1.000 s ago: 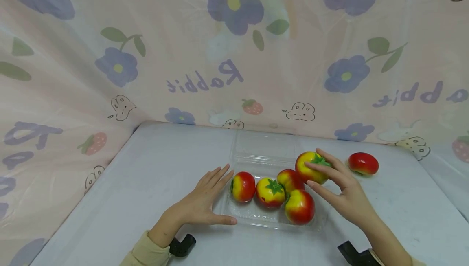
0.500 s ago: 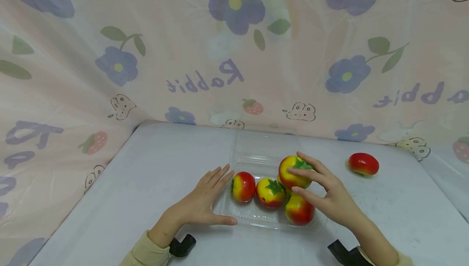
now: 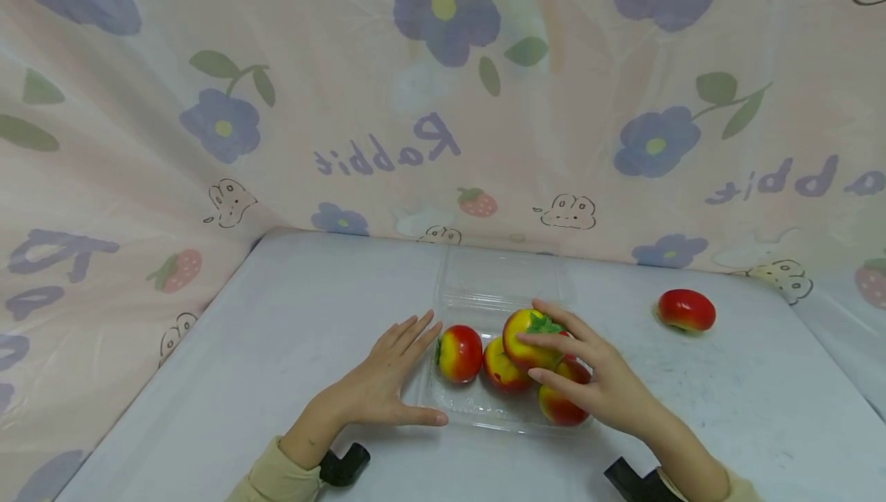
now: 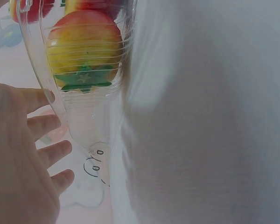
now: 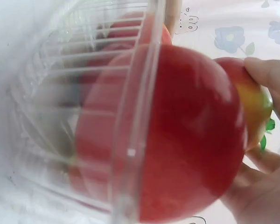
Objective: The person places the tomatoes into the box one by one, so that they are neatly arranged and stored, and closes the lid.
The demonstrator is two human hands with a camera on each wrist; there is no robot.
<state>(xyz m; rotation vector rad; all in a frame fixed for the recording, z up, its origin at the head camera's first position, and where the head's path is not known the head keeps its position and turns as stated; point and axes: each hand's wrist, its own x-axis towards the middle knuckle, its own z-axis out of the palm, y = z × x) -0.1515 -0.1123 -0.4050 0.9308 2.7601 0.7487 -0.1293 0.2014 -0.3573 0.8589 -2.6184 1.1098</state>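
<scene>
My right hand (image 3: 609, 390) holds a red-and-yellow toy persimmon (image 3: 524, 342) with a green leafy top, fingers and thumb pinching its sides. It is above the other fruit in a clear plastic clamshell box (image 3: 484, 412). Inside the box lie a left persimmon (image 3: 460, 354), a middle one (image 3: 504, 370) and a front right one (image 3: 562, 403); another behind is mostly hidden by the hand. My left hand (image 3: 377, 387) is spread beside the box's left edge; in the left wrist view its fingertips (image 4: 50, 97) are at the plastic rim.
The box's clear lid (image 3: 501, 275) lies folded back toward the curtain. A lone red persimmon (image 3: 685, 310) sits on the white table (image 3: 747, 394) at the right. A flower-patterned curtain (image 3: 388, 102) hangs behind and along the left.
My right hand has carried the persimmon leftward and slightly down, from the box's right side to above the middle fruit. The left hand has stayed in place.
</scene>
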